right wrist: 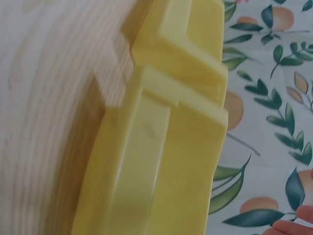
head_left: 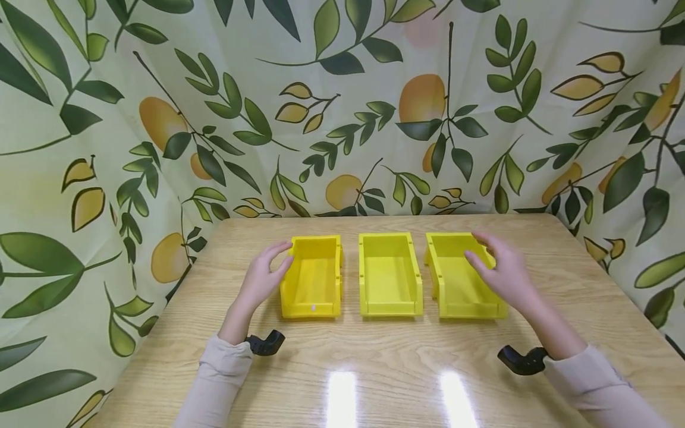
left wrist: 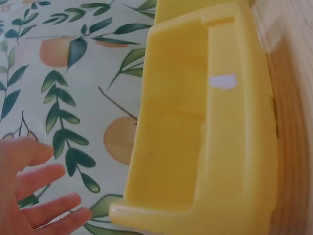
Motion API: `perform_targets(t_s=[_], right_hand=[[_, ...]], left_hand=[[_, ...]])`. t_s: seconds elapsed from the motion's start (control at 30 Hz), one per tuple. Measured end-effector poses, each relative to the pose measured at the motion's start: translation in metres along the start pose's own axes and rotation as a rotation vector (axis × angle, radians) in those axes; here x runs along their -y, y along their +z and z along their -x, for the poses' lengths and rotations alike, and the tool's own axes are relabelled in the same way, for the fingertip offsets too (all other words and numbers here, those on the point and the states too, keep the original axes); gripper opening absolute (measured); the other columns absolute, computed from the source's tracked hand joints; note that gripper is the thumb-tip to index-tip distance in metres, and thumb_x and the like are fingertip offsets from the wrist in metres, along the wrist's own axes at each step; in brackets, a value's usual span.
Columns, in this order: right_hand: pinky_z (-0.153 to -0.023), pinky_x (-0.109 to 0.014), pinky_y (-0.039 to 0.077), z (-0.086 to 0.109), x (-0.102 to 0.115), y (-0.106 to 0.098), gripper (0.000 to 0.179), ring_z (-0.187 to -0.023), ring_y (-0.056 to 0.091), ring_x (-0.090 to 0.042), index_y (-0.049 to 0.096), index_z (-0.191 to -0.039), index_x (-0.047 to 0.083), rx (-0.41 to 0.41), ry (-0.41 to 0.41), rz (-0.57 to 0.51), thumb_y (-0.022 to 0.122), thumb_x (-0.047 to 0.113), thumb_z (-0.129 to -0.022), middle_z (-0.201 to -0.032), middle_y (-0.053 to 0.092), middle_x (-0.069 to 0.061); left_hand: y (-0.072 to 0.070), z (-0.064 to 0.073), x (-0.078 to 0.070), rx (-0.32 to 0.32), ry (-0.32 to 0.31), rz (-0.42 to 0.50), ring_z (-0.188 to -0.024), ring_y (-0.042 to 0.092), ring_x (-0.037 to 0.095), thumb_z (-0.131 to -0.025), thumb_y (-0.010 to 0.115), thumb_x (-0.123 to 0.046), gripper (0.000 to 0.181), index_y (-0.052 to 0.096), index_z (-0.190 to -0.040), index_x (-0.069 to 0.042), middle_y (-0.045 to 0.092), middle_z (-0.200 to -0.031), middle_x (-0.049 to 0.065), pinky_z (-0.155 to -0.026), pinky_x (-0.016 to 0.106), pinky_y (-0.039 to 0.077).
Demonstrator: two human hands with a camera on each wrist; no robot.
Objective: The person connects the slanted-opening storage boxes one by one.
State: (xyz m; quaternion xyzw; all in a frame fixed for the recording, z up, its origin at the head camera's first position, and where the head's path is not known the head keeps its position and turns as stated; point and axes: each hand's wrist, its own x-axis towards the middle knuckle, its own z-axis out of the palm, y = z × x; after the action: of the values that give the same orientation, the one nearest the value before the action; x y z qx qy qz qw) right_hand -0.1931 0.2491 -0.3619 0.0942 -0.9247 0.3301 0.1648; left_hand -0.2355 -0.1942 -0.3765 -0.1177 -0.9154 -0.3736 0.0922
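Three yellow open-front storage bins stand in a row on the wooden table. Beside the left bin [head_left: 312,279], my left hand [head_left: 263,274] hovers at its outer side with fingers loosely bent and nothing held. In the left wrist view that hand [left wrist: 39,188] is apart from the bin [left wrist: 230,147], whose front lip bears a small white mark. My right hand [head_left: 504,270] is over the outer side of the right bin [head_left: 462,279], thumb and fingers spread, holding nothing. The middle bin [head_left: 390,276] has no hand at it. Only fingertips [right wrist: 293,225] show in the right wrist view.
A curtain [head_left: 342,107] printed with leaves and oranges hangs behind and at both sides of the table [head_left: 396,362]. Black wrist mounts [head_left: 266,343] stick out from both forearms. Two bright light reflections lie on the table's near part.
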Motion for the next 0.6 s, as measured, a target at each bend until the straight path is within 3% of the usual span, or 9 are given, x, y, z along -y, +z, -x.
perform_targets(t_s=[0.17, 0.4, 0.5, 0.6], right_hand=[[-0.099, -0.064, 0.043, 0.011, 0.008, 0.006, 0.049, -0.123, 0.048, -0.053, 0.045, -0.134, -0.01, 0.022, 0.014, -0.043, 0.055, 0.022, -0.098, -0.137, 0.048, -0.035], [-0.098, -0.054, 0.042, 0.024, 0.013, 0.016, 0.045, -0.122, 0.052, -0.048, 0.048, -0.132, -0.009, 0.022, -0.007, -0.091, 0.057, 0.019, -0.097, -0.135, 0.052, -0.031], [-0.1, -0.025, 0.049, 0.029, 0.013, 0.021, 0.042, -0.119, 0.054, -0.045, 0.05, -0.129, -0.009, 0.003, -0.029, -0.134, 0.058, 0.016, -0.096, -0.132, 0.056, -0.03], [-0.091, 0.003, 0.04, 0.033, 0.013, 0.027, 0.038, -0.114, 0.057, -0.042, 0.053, -0.127, -0.009, -0.027, -0.052, -0.181, 0.06, 0.011, -0.095, -0.127, 0.059, -0.029]], left_hand=[[-0.001, 0.007, 0.013, 0.061, -0.028, 0.07, -0.14, 0.038, 0.041, -0.097, 0.057, -0.021, 0.043, 0.052, -0.137, -0.005, 0.042, -0.149, 0.022, -0.11, 0.062, 0.039], [-0.002, 0.014, 0.031, 0.173, -0.097, 0.212, -0.138, 0.041, 0.042, -0.098, 0.057, -0.026, 0.05, 0.045, -0.143, -0.008, 0.04, -0.152, 0.019, -0.109, 0.06, 0.04], [-0.001, 0.016, 0.038, 0.218, -0.138, 0.272, -0.14, 0.039, 0.041, -0.098, 0.055, -0.028, 0.052, 0.043, -0.145, -0.01, 0.037, -0.154, 0.017, -0.112, 0.061, 0.036], [0.002, 0.019, 0.043, 0.256, -0.166, 0.298, -0.141, 0.037, 0.041, -0.099, 0.054, -0.029, 0.052, 0.041, -0.146, -0.011, 0.035, -0.156, 0.018, -0.115, 0.062, 0.031]])
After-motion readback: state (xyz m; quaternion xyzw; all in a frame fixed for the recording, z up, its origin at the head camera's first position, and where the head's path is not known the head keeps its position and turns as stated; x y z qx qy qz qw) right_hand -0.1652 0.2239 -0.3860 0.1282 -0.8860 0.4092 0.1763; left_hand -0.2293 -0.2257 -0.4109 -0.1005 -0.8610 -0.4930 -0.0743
